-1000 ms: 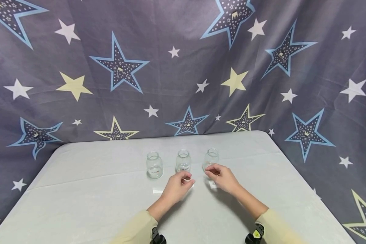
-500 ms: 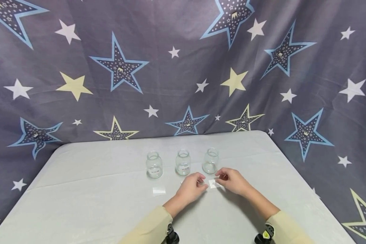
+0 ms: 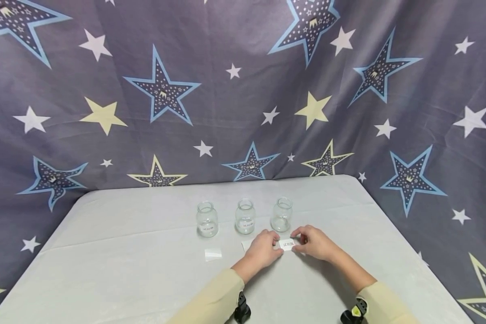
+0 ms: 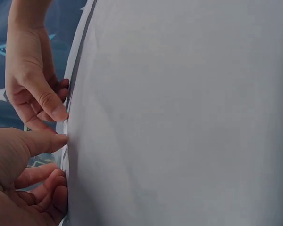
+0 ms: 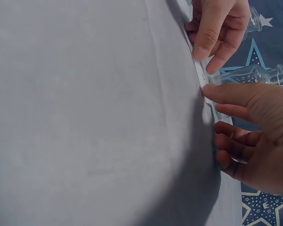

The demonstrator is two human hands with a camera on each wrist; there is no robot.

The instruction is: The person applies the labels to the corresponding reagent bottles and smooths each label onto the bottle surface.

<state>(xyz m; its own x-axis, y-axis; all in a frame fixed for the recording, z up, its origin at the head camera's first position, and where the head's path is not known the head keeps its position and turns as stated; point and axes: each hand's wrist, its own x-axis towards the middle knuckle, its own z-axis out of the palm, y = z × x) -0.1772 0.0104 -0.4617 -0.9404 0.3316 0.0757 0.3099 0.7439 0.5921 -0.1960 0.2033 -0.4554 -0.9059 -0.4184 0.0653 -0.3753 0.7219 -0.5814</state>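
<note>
A small white label with dark lettering (image 3: 286, 244) lies on the white-covered table, in front of the rightmost glass jar (image 3: 281, 216). My left hand (image 3: 262, 249) holds its left edge between thumb and forefinger. At the opposite edge, my right hand (image 3: 317, 243) grips the label the same way. The right wrist view shows both thumbs close together at the label's strip (image 5: 201, 75). Two more glass jars stand to the left, a middle one (image 3: 245, 217) and a left one (image 3: 207, 219). Each of those carries a white lettered label low on its front; the rightmost shows none.
A clear, glossy rectangular piece (image 3: 213, 254) lies in front of the left jar. Another pale piece (image 3: 246, 245) lies partly hidden behind my left hand. A dark star-patterned cloth (image 3: 227, 112) hangs behind and beside the table (image 3: 137, 270).
My left hand has moved right from before the middle jar to the label. My right hand has come down from beside the rightmost jar to the label's right edge.
</note>
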